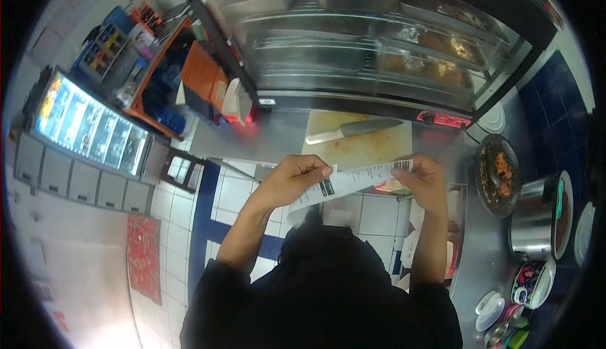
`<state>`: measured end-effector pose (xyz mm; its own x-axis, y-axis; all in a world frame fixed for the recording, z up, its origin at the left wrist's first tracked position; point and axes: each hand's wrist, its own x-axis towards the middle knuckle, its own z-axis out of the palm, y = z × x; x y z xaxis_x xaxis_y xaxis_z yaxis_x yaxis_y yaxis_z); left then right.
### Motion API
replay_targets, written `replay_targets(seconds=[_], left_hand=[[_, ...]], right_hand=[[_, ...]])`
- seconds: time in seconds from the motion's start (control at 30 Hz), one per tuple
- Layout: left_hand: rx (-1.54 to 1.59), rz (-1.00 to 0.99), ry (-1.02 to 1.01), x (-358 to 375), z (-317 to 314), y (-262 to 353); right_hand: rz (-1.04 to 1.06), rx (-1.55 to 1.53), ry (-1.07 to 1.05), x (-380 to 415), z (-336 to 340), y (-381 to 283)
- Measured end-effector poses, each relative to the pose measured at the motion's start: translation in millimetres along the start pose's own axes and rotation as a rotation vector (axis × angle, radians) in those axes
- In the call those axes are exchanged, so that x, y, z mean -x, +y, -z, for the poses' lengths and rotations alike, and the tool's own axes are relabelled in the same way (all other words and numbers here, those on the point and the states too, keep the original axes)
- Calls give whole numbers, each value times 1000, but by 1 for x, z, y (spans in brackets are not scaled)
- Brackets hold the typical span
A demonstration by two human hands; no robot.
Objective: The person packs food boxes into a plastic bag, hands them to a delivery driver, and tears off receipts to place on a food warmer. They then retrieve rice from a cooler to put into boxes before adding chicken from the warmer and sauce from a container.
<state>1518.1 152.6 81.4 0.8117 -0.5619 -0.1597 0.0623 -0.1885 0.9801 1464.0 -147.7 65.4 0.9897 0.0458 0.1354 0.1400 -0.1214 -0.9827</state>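
A long white printed paper slip, like a receipt (356, 180), stretches between my two hands in front of my chest. My left hand (293, 175) pinches it near its left part, thumb on top. At the slip's right end, my right hand (423, 178) grips it between thumb and fingers. Dark printed blocks and small text show on the paper, too small to read. Just beyond the slip lies a yellowish cutting board (360, 144), stained in places. A knife with a white handle (353, 130) rests across that board, its blade pointing right.
A glass display warmer (309, 52) stands behind the counter (230, 142). To the right are a stone mortar (497, 175) with reddish paste, a large steel pot (530, 216) and a patterned tub (529, 286). Boxes (451, 235) sit below the counter; a lit drinks fridge (88, 125) is at left.
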Motion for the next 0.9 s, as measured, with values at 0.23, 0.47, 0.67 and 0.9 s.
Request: replay_targets(seconds=[0.23,0.47,0.67,0.9], left_hand=[[145,-46,333,-89,59,8],[-160,-749,479,-140,128,155],[39,-1122,436,-197,150,237],[-309,-825,572,-196,165,255]], right_hand=[[374,15,419,-68,10,-53],[620,12,477,-210,-10,-180],[604,305,370,-280,14,-227],[627,574,394,-287,19,-245]])
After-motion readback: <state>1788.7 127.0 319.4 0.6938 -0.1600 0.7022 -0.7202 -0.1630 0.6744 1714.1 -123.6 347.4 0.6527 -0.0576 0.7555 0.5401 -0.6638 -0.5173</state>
